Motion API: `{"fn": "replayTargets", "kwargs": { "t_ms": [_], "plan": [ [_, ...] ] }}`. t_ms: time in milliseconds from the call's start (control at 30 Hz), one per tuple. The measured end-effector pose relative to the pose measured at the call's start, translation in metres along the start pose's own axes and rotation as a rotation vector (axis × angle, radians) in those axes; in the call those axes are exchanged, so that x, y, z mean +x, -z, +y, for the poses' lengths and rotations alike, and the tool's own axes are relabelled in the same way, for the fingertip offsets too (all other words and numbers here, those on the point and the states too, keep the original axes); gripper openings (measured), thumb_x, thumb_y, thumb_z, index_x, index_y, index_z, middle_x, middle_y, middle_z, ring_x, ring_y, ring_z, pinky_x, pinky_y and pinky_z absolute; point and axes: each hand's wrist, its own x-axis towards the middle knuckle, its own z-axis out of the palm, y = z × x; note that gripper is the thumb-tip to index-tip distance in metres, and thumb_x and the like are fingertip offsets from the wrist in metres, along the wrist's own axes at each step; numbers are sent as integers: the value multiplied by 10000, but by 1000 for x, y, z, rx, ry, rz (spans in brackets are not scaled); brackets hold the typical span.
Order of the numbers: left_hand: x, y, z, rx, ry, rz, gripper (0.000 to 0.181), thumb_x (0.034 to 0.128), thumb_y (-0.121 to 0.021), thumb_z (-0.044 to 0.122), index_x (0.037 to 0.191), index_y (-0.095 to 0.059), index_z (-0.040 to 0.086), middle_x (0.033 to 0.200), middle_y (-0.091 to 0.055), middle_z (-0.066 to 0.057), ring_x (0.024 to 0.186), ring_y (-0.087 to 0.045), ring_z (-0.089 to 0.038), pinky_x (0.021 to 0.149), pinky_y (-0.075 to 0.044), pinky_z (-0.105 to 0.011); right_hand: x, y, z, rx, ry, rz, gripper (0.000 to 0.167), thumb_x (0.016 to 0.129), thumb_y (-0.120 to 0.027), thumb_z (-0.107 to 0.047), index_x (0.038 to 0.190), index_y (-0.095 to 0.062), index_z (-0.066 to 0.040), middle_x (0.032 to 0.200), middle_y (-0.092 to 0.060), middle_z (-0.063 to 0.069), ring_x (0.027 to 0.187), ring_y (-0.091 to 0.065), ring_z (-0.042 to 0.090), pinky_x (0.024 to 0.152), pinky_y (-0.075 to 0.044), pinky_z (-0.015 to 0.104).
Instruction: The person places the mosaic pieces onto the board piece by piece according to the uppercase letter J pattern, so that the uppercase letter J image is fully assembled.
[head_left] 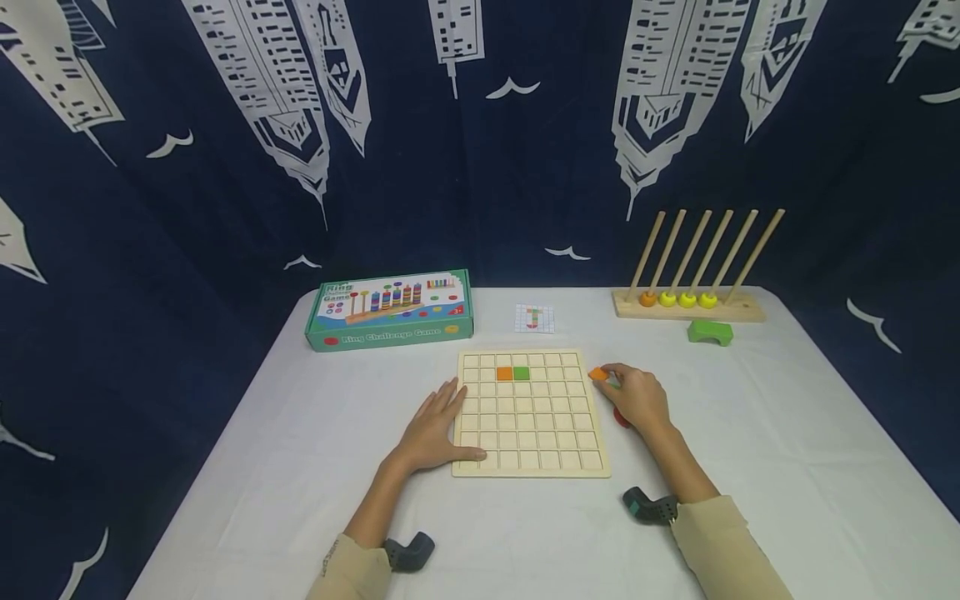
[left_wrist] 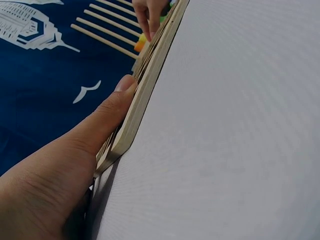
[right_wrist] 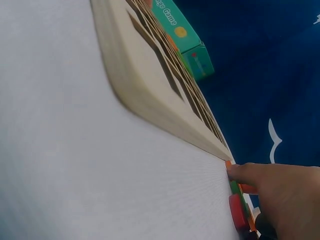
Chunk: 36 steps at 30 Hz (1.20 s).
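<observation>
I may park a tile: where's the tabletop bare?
Bare tabletop: left of the left hand, in front of the game box; right of the right hand, in front of the green block. Crowded right of the grid board: held orange tile, red piece.

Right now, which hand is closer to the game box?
Left. The left hand rests on the left edge of the wooden board, in front of the game box. The right hand is farther, right of the board, pinching an orange tile.

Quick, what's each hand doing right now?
Left hand: open, fingers spread, resting on the left edge of the grid board.
Right hand: closed, pinching an orange tile.
</observation>
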Motion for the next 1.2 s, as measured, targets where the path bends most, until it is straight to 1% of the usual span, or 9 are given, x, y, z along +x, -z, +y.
{"fn": "replayTargets", "kwargs": {
  "t_ms": [100,200,300,400,500,600,767,900,1200],
  "plan": [
    [0,0,0,-4,5,-3,1166,611,-668,720,1462,-230,55,1535,-115,-87,1402,-57,-189,1125,-50,-344,0,0,0,9,11,14,348,812,-712,-274,1042,-679,-15,830,-669,191,560,-526,201,463,-460,361],
    [0,0,0,-1,7,-5,1168,610,-660,728,1462,-231,55,1536,-114,-84,1402,-57,-186,1126,-49,-342,0,1,-2,23,23,28,339,812,-712,-264,1047,-678,-22,689,-632,138,510,-472,177,416,-401,315],
    [-1,-1,1,-3,11,-13,1172,608,-655,736,1463,-228,57,1536,-106,-79,1402,-53,-181,1125,-46,-339,-1,4,-5,29,41,47,330,814,-713,-254,1056,-676,-33,555,-523,46,473,-407,151,394,-321,274],
    [-1,-1,1,-4,12,-18,1175,608,-649,742,1464,-225,58,1537,-100,-79,1402,-49,-183,1125,-47,-341,-1,6,-11,49,58,64,327,816,-712,-252,1064,-676,-42,490,-406,-4,438,-332,133,381,-263,259],
    [0,0,1,-1,10,-12,1172,608,-649,741,1462,-230,56,1537,-106,-81,1402,-54,-185,1126,-50,-341,-1,6,-18,82,73,53,335,830,-697,-277,1081,-676,-57,468,-338,-25,424,-270,114,378,-229,248],
    [0,0,1,4,9,-7,1166,610,-655,734,1461,-235,56,1535,-113,-82,1402,-59,-185,1125,-50,-337,0,3,-27,115,96,15,341,845,-677,-300,1103,-674,-77,463,-305,-47,423,-232,94,373,-198,230],
    [0,1,0,6,1,2,1164,610,-658,731,1457,-242,49,1532,-125,-95,1401,-69,-196,1125,-59,-344,1,-8,-39,178,154,-61,327,848,-670,-260,1120,-667,-79,463,-262,-69,423,-176,73,373,-170,218],
    [0,1,-1,4,0,5,1163,611,-658,730,1458,-242,50,1533,-125,-93,1401,-69,-194,1125,-62,-345,3,-15,-49,217,169,-94,312,843,-675,-236,1120,-671,-91,458,-255,-82,423,-172,63,371,-181,221],
    [-1,0,-1,-1,4,1,1162,612,-650,736,1462,-235,62,1536,-108,-80,1402,-54,-183,1125,-51,-339,12,-29,-60,208,182,-113,313,846,-682,-239,1127,-668,-103,461,-263,-71,434,-193,83,401,-207,242]
  ]
}}
